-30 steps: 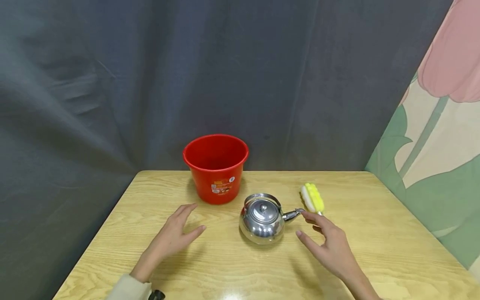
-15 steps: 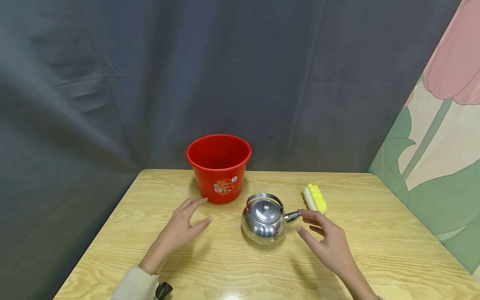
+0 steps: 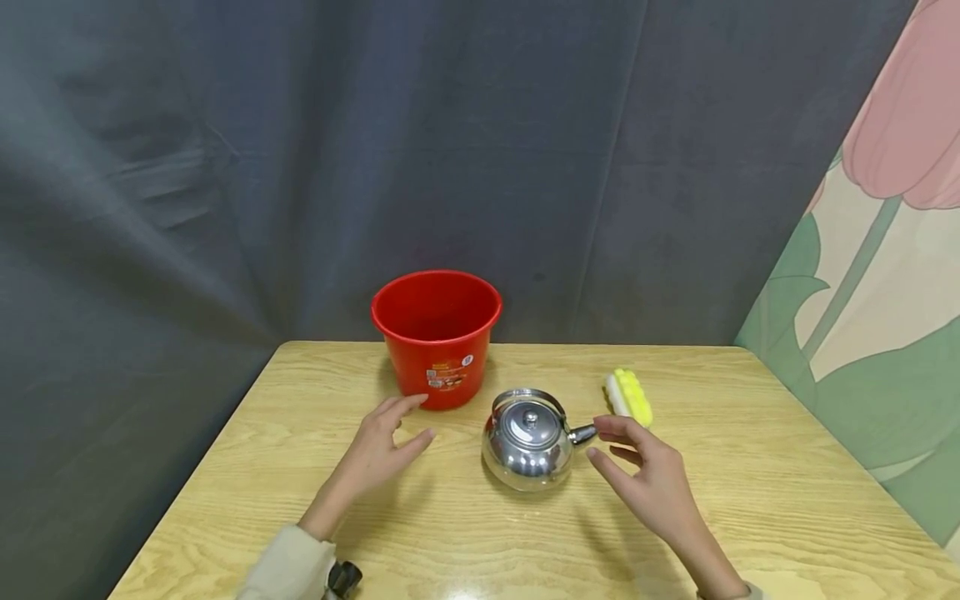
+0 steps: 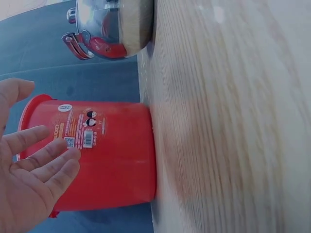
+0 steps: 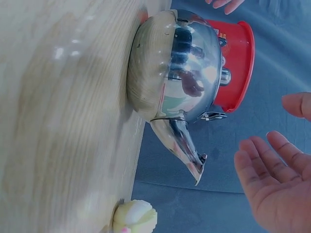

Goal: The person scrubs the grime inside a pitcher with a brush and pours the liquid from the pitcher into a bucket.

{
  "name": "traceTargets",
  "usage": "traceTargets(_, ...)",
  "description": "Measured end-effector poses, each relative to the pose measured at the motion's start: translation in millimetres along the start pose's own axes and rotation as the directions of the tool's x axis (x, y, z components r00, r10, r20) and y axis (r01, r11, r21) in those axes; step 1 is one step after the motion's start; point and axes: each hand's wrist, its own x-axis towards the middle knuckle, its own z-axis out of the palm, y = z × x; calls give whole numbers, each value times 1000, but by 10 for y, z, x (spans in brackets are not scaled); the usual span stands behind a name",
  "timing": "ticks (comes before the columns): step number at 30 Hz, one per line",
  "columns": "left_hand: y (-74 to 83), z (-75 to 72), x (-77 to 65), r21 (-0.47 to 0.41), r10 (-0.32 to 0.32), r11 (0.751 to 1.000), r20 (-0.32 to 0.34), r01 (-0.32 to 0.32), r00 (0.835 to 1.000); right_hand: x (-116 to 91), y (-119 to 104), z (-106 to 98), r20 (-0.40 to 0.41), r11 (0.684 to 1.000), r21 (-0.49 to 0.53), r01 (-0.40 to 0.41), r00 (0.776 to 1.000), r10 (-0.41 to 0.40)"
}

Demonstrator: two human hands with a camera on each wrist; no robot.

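Note:
A shiny metal kettle (image 3: 527,442) with a lid and a raised handle stands upright on the table. Its spout (image 5: 181,145) points toward my right hand (image 3: 651,482), whose fingers are loosely bent with nothing between them. In the head view those fingertips are right at the spout's tip; in the right wrist view a gap shows between them. My left hand (image 3: 378,450) hovers left of the kettle, fingers spread and thumb apart, holding nothing. Behind it stands a red bucket (image 4: 116,160) with a printed label, overlapped by the left fingertips in the head view.
A yellow and white sponge-like scrubber (image 3: 630,397) lies behind my right hand. The wooden table (image 3: 480,542) ends at a dark curtain (image 3: 480,167) at the back. A flower-patterned cloth (image 3: 885,358) hangs along the right side.
My left hand has moved to the right and slightly away from me, closer to the kettle and the bucket. The right hand has shifted slightly left. Kettle, bucket and scrubber stay put.

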Motion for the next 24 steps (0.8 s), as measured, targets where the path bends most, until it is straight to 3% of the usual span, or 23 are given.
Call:
traceTargets(9, 30, 72, 83, -54, -50, 997, 29, 51, 998, 107, 15, 45, 0, 999, 14, 34, 999, -34)
traceTargets(18, 22, 125, 146, -55, -35, 998, 20, 36, 999, 189, 45, 108, 0, 999, 36, 39, 999, -39)
traceTargets(24, 2, 172, 202, -102, -30, 994, 23, 33, 999, 233, 65, 140, 3, 998, 54, 41, 999, -41)
